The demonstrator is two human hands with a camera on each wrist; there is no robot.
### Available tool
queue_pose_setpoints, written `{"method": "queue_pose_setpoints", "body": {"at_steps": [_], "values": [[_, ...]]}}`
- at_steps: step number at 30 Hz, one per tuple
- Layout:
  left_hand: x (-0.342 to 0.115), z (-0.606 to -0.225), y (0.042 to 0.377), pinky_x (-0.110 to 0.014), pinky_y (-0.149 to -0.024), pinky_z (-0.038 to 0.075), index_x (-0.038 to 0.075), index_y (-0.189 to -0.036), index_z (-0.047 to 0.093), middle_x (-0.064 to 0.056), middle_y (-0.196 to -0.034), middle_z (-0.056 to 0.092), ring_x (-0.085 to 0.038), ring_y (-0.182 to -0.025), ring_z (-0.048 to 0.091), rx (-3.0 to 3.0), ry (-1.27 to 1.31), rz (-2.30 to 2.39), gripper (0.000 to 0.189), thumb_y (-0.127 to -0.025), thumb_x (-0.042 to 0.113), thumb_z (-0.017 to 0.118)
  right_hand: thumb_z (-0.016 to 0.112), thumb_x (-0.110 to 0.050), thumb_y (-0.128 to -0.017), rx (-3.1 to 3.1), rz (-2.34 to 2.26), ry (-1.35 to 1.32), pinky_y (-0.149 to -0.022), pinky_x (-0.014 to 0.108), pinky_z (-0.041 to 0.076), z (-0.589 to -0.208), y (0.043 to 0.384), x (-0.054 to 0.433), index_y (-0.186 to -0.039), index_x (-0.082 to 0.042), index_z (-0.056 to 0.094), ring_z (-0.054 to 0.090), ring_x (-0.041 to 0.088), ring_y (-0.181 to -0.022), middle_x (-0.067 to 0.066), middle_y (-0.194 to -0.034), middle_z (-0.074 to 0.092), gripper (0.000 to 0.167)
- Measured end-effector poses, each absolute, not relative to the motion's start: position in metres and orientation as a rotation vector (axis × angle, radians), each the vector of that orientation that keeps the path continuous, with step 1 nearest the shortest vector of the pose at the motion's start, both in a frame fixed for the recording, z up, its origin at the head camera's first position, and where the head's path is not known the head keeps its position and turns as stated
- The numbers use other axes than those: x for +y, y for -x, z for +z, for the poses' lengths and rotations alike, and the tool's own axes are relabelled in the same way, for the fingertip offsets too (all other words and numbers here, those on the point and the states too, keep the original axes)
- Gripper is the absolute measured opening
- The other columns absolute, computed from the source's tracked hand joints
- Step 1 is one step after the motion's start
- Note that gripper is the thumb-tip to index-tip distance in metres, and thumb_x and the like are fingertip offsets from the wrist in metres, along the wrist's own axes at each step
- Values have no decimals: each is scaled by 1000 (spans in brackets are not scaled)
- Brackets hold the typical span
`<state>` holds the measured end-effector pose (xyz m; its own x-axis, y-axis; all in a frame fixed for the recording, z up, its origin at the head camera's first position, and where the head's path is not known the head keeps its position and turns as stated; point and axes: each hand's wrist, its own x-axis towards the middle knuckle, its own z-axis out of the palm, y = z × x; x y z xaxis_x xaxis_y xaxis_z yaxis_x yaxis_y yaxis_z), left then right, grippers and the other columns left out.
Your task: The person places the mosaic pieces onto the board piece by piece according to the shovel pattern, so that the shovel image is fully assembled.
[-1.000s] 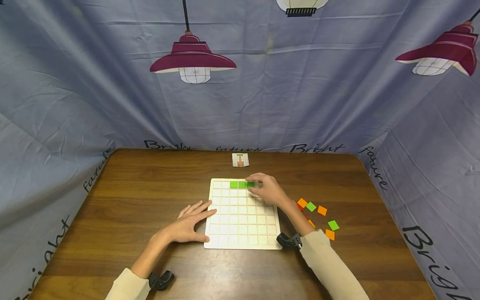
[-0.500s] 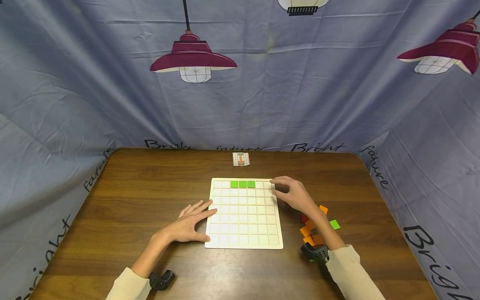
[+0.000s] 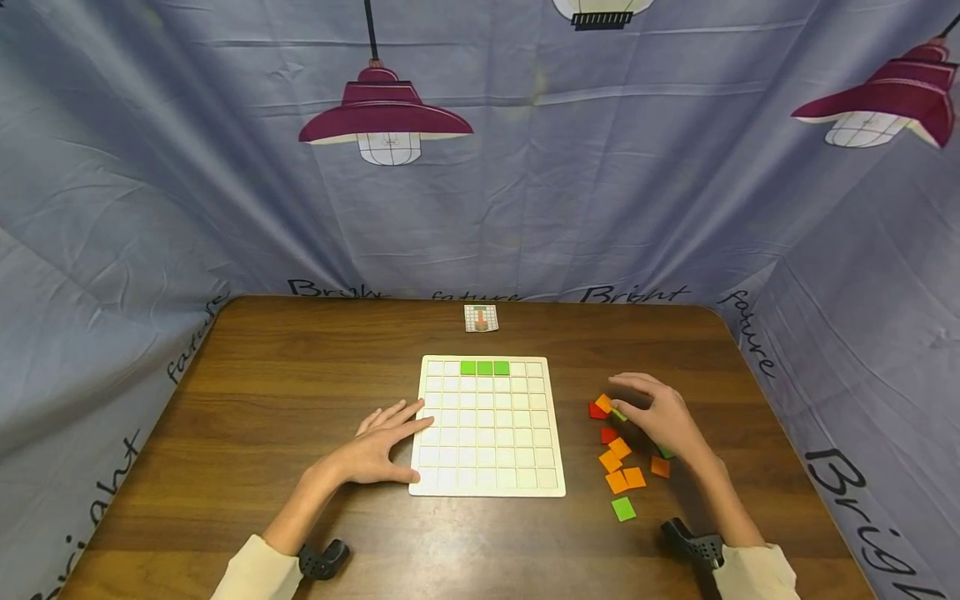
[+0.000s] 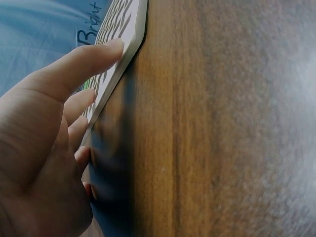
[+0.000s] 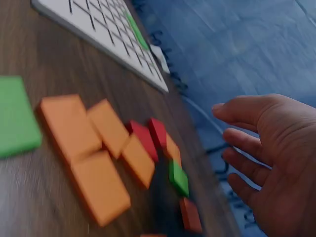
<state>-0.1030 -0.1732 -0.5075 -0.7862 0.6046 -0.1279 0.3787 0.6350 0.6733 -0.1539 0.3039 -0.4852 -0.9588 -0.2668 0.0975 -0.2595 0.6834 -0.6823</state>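
Note:
A white grid board (image 3: pixel 487 429) lies on the table with three green tiles (image 3: pixel 485 367) side by side in its far row. My left hand (image 3: pixel 382 446) rests at the board's left edge, fingers spread and straight, thumb on the near left corner. To the right of the board, my right hand (image 3: pixel 663 417) hovers over loose square tiles, thumb and fingers apart and nothing between them. Partly under its thumb is a green tile (image 3: pixel 618 414). Beside that one are an orange tile (image 3: pixel 603 402) and a red tile (image 3: pixel 597 412). The right wrist view shows the hand's relaxed fingers (image 5: pixel 247 148).
Several orange tiles (image 3: pixel 625 479), another red tile (image 3: pixel 608 435) and a near green tile (image 3: pixel 623 508) lie scattered right of the board. A small card (image 3: pixel 481 318) with a coloured grid picture lies behind the board. Printed cloth (image 3: pixel 525 208) hangs around the wooden table (image 3: pixel 285 358).
My right hand has left the third green tile in the board's far row and moved right, to above the loose tiles. My left hand has stayed at the board's edge.

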Motion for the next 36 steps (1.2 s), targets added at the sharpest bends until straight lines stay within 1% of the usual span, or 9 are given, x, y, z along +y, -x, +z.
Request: {"method": "queue_pose_setpoints", "body": {"at_steps": [8,13,17,23,28,33,36], "values": [[-174,-509,102,-68,-112,3,15,-154,41,-10,-165,19,-40,-149,9,2527,-782,902,84,-83,40,78,76,-16,-90,2939,-1131,328,-99,69,34,-493,134,334,-129,-2,66,47,47,-125,23,-133,57,42],[-175,-510,102,-67,-112,4,15,-154,41,-10,-165,19,-40,-149,9,2531,-779,895,84,-84,41,78,76,-20,-90,2941,-1085,276,-100,69,31,-500,129,342,-130,0,64,45,49,-126,26,-133,55,46],[-175,-509,102,-67,-112,4,15,-154,41,-10,-164,19,-41,-149,9,2530,-779,900,84,-84,41,78,77,-20,-89,2962,-1043,263,-100,68,32,-505,128,345,-130,2,64,46,49,-124,28,-132,55,48],[-174,-508,103,-67,-112,4,14,-154,41,-11,-164,20,-41,-149,9,2525,-780,900,83,-84,39,78,77,-20,-89,2971,-1022,295,-98,67,34,-512,128,346,-129,2,64,48,49,-121,27,-128,58,48],[-173,-508,103,-66,-113,4,15,-154,41,-10,-164,20,-40,-149,9,2530,-776,891,84,-84,40,78,77,-19,-89,2987,-1002,298,-98,67,33,-516,129,346,-128,2,66,48,48,-119,24,-126,60,46],[-173,-509,102,-67,-112,4,15,-154,41,-10,-164,20,-40,-149,9,2530,-776,894,84,-83,40,78,76,-20,-90,2986,-997,280,-97,67,33,-518,129,346,-128,1,66,47,49,-118,24,-125,61,45],[-173,-509,102,-67,-112,4,14,-154,41,-11,-164,20,-41,-149,9,2529,-778,901,84,-83,40,79,76,-18,-90,2978,-1004,269,-97,66,34,-519,129,347,-127,1,67,48,48,-119,24,-125,60,43]]}}
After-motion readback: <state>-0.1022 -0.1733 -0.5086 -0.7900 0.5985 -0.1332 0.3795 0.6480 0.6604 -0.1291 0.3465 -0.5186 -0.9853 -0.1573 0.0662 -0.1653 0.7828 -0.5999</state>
